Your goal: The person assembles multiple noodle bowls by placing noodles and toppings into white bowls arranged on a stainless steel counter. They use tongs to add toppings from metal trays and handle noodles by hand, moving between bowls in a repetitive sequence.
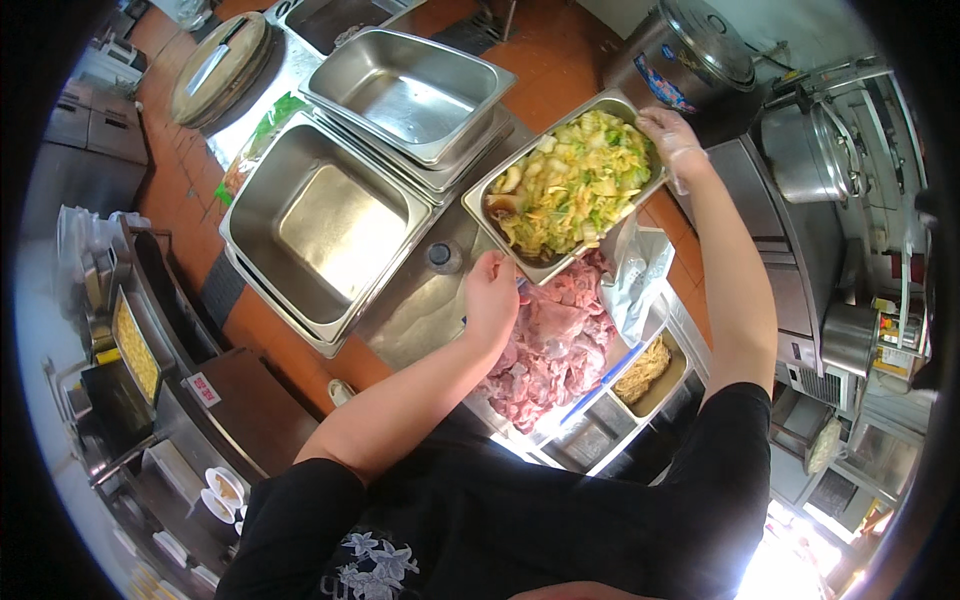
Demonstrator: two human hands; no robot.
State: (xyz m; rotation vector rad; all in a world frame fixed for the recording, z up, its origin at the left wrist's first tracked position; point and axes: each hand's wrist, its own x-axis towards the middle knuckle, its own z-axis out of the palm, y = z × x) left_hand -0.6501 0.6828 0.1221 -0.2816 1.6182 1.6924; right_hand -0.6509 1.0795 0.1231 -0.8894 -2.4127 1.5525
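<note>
The rectangular pan [480, 228] is of smooth, grey sheet metal with a flat rolled rim, rounded corners and deep walls. In the view it lies obliquely, its right end farther from the person than its left end. It is located ahead of the person, beyond and partly overlapping a heap of raw meat [552, 350]; whether its base rests on any support cannot be determined.

Right hand [673, 145]: covered by a thin, transparent, wrinkled glove; clamped on the far right end of the pan, fingers over the rim. Left hand [490, 300]: clamped at the near left corner of the pan, fingers curled against the rim; the fingertips are hidden.

The contents of the pan are chopped cabbage [585, 175]: irregular, wet, glossy pieces, pale yellow to green, with thicker whitish stems and crinkled leaf edges. The pieces are heaped loosely over most of the pan. Brown liquid [503, 203] shows at the left end.

The raw meat is pink to dark red, moist and cut in uneven pieces with pale streaks. Crumpled translucent plastic [630, 280] lies at its right. Near the meat, a smaller metal container [676, 378] holds a tan, stringy mass [643, 372]. To the left of the pan, a dark-capped bottle [443, 256] stands beside a deep, polished metal pan [412, 215].
</note>
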